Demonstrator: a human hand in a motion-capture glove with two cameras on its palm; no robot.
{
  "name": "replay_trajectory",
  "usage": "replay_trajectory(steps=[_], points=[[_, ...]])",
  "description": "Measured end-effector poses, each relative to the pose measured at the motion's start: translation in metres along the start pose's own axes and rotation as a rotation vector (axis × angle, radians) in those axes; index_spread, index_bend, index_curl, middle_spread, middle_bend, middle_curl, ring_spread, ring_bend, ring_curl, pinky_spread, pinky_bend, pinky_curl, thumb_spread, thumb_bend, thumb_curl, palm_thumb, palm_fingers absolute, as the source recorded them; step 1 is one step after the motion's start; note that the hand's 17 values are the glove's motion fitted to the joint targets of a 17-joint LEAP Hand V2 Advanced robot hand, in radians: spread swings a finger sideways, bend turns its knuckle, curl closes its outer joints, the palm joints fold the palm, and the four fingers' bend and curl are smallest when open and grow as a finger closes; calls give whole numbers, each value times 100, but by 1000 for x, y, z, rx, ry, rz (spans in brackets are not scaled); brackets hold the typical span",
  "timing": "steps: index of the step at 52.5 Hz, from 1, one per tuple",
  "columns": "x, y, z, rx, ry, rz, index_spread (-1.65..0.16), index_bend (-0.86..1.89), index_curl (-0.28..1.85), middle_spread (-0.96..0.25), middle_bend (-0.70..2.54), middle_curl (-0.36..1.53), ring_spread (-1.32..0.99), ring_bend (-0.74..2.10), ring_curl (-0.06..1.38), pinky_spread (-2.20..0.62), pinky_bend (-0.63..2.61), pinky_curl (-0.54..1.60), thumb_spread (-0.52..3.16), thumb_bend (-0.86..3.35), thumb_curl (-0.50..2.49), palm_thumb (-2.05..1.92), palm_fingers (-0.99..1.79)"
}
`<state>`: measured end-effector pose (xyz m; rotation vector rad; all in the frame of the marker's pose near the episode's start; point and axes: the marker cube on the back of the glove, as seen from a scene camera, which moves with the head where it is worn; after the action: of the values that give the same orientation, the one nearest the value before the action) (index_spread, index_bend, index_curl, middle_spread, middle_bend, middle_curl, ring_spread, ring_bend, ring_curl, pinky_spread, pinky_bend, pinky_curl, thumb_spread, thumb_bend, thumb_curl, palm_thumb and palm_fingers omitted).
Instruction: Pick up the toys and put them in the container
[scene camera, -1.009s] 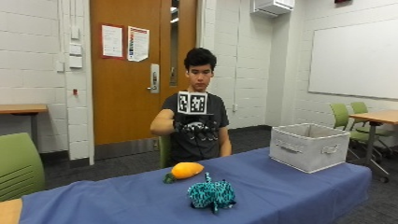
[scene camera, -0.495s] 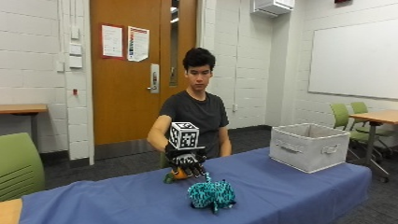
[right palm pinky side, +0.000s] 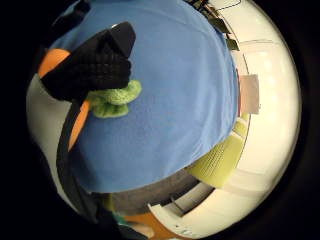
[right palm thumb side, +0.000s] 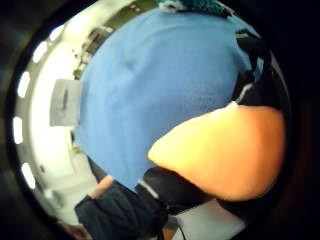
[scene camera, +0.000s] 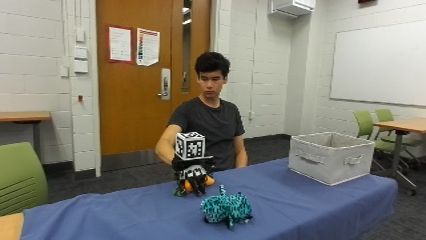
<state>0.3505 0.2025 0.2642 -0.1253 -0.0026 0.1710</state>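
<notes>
- right hand (scene camera: 193, 176) curled around one smooth round orange toy (scene camera: 188, 186) with green knit leaves (right palm pinky side: 114, 99)
- one fuzzy teal toy (scene camera: 226, 208) nearer on blue-clothed counter (scene camera: 319, 205)
- one boxy grey fabric container (scene camera: 331, 157), far right

The outside view looks across the blue-clothed table (scene camera: 319, 200) at the seated person, with the gloved right hand (scene camera: 192, 175) at centre and the grey container (scene camera: 331, 156) at the right. The little-finger palm view sits just above the cloth (right palm pinky side: 170, 95), with a gloved finger (right palm pinky side: 95, 62) upper left. The thumb-side view, seemingly very near the orange toy (right palm thumb side: 225, 152), shares the cloth (right palm thumb side: 150, 90) and the container (right palm thumb side: 64, 102) at its left edge.
</notes>
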Motion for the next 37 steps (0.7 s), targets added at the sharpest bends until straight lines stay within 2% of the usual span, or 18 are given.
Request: replay_trajectory(steps=[1, 3, 8, 18, 24, 37], points=[[0, 0, -1, 2, -4, 2, -36, 83, 65, -13, 18, 34, -21, 25, 19, 2, 65, 34, 77, -9, 15, -10, 35], [-1, -1, -3, 3, -16, 8, -36, 83, 64, -14, 17, 33, -22, 25, 17, 2, 63, 32, 77, -9, 16, -11, 36], [-4, -4, -13, 20, -36, 40, -33, 86, 68, -23, 33, 38, -34, 53, 25, 0, 47, 28, 93, 2, 19, 7, 71], [-10, -10, -42, 48, 1, 81, -32, 78, 82, -34, 40, 44, -49, 77, 35, -14, 58, 32, 112, 24, 33, 47, 74], [-13, -21, -77, 96, 43, 79, -35, 58, 89, -38, 37, 44, -52, 87, 38, -29, 85, 38, 106, 28, 41, 59, 84], [-32, -47, -173, 178, 19, 98, -41, 27, 110, -45, 58, 53, -51, 100, 43, -41, 87, 39, 87, 27, 55, 67, 96]])
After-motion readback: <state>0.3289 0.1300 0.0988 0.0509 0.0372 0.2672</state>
